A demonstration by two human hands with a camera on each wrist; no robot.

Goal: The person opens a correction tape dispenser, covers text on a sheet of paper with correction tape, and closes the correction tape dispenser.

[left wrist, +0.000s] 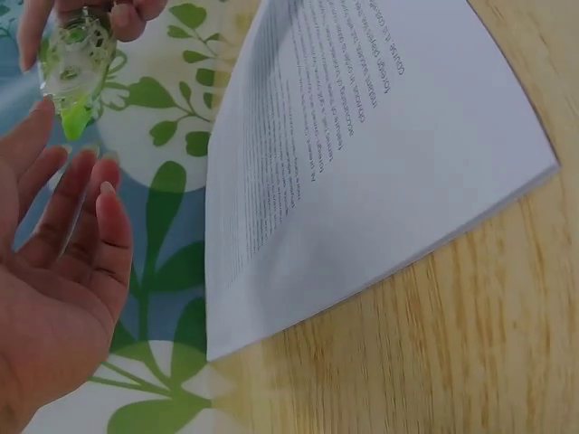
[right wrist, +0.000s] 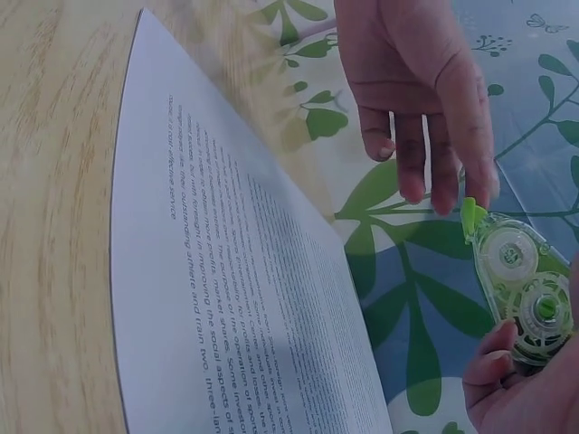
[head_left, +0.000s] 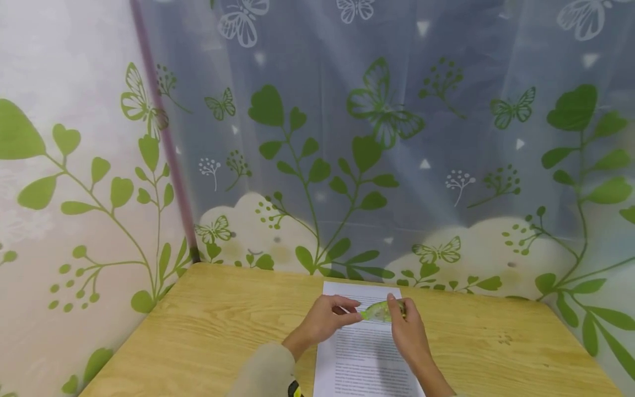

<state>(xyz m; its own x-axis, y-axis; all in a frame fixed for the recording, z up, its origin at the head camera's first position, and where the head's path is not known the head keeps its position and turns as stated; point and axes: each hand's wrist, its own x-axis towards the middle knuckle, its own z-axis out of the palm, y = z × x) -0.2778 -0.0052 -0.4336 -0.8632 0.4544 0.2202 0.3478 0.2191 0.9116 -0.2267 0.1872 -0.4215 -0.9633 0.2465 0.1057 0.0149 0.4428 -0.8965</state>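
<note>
A clear green correction tape (head_left: 377, 312) is held over the printed sheets of paper (head_left: 364, 358). My right hand (head_left: 409, 331) grips its rounded rear end between thumb and fingers. In the right wrist view, two white-and-clear reels show through the casing of the correction tape (right wrist: 525, 280), and its bright green tip points at my left hand (right wrist: 421, 99). The fingertips of that left hand (head_left: 324, 318) are right at the green tip, its fingers loosely extended. From the left wrist, the palm of the left hand (left wrist: 63, 271) shows with fingers relaxed.
The sheets lie on a wood-grain table (head_left: 238, 309), reaching toward its back edge. Behind it hangs a blue curtain (head_left: 317, 82) printed with leaves and butterflies. A pale leaf-patterned curtain (head_left: 74, 231) borders the left side.
</note>
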